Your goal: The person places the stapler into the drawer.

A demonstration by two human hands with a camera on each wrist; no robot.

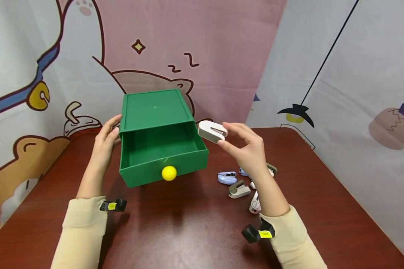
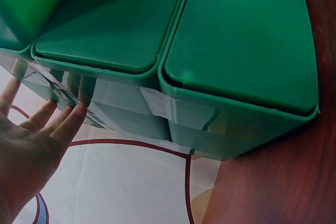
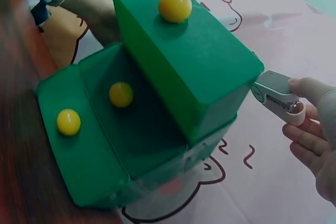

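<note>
A green cabinet (image 1: 151, 108) of stacked drawers stands on the table. Its top drawer (image 1: 188, 163), with a yellow knob (image 1: 169, 173), is pulled out, and its visible floor is bare. My left hand (image 1: 102, 147) rests against the cabinet's left side; in the left wrist view the fingers (image 2: 68, 124) lie nearly straight on the side wall. Between thumb and fingers my right hand (image 1: 249, 147) pinches a small white and grey stapler (image 1: 208, 131). It is in the air beside the drawer's right edge. In the right wrist view the stapler (image 3: 278, 100) overlaps the drawer's corner.
Several small staplers lie on the table to the right, among them a blue one (image 1: 227, 178) and a brown-and-white one (image 1: 239, 189), some partly behind the right forearm. The two lower drawers (image 3: 94, 129) are closed. A printed curtain (image 1: 222, 45) hangs behind the table.
</note>
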